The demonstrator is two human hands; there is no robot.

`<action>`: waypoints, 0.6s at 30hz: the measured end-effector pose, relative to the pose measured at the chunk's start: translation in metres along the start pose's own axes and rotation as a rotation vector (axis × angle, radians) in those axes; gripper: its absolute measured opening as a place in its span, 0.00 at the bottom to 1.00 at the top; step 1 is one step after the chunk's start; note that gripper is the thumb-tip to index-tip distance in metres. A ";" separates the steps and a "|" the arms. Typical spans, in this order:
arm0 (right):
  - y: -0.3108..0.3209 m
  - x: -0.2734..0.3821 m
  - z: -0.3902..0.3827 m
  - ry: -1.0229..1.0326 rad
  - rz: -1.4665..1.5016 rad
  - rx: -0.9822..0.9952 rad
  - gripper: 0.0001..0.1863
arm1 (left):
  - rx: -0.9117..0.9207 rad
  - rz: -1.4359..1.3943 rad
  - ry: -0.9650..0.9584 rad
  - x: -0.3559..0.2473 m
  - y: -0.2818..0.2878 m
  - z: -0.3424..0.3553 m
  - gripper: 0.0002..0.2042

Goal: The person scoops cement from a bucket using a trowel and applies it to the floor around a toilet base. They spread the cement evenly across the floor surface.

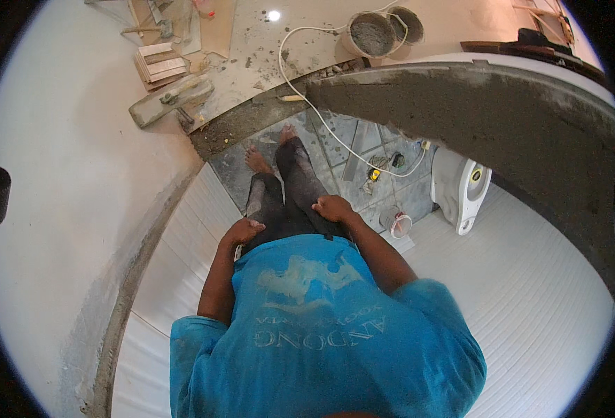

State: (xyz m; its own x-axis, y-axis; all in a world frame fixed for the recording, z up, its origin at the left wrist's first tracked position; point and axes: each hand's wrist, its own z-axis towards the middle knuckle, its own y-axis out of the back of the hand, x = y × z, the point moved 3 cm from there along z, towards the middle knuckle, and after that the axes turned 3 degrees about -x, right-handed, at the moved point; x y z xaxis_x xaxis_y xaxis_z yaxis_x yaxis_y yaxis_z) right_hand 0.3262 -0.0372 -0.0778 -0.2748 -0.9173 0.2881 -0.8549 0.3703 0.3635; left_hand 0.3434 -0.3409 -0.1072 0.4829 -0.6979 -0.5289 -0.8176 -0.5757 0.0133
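I look straight down my own body: blue T-shirt (321,327), dark mortar-stained trousers (286,195), bare feet (259,161) on a grey tiled floor (342,143). My left hand (242,230) rests on my left thigh with its fingers loosely bent and holds nothing. My right hand (332,207) lies flat on my right thigh, fingers spread, also with nothing in it.
A white cable (335,132) runs across the floor past a yellow tool (375,174). A white toilet (461,187) and a small white cup (398,224) stand at right. A mortar-coated wall top (475,104) curves above. Two mortar buckets (371,33), stacked tiles (160,63) and a float (172,99) lie beyond.
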 end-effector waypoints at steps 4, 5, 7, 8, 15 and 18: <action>0.023 -0.003 0.021 0.111 -0.056 -0.016 0.23 | -0.061 0.015 0.026 -0.020 0.014 0.000 0.23; 0.030 -0.002 0.028 0.149 -0.071 -0.019 0.22 | -0.088 0.017 0.013 -0.029 0.020 -0.001 0.22; 0.049 0.003 0.045 0.217 -0.075 -0.022 0.20 | -0.154 0.076 -0.025 -0.054 0.038 0.003 0.22; 0.058 0.010 0.054 0.244 -0.060 -0.017 0.20 | -0.187 0.135 -0.046 -0.070 0.046 0.008 0.22; 0.156 0.110 0.135 0.280 0.157 -0.346 0.17 | -0.714 0.224 -0.276 -0.165 0.098 0.043 0.11; 0.205 0.148 0.170 0.335 0.453 -0.467 0.17 | -0.784 0.379 -0.474 -0.179 0.122 0.081 0.10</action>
State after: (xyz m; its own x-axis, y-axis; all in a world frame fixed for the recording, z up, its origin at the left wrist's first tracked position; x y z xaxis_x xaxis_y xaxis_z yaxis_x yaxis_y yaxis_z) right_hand 0.0356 -0.1218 -0.1116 -0.3434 -0.5927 0.7285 -0.3919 0.7954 0.4623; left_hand 0.1324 -0.2518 -0.0798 -0.0832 -0.7502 -0.6559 -0.3701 -0.5879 0.7193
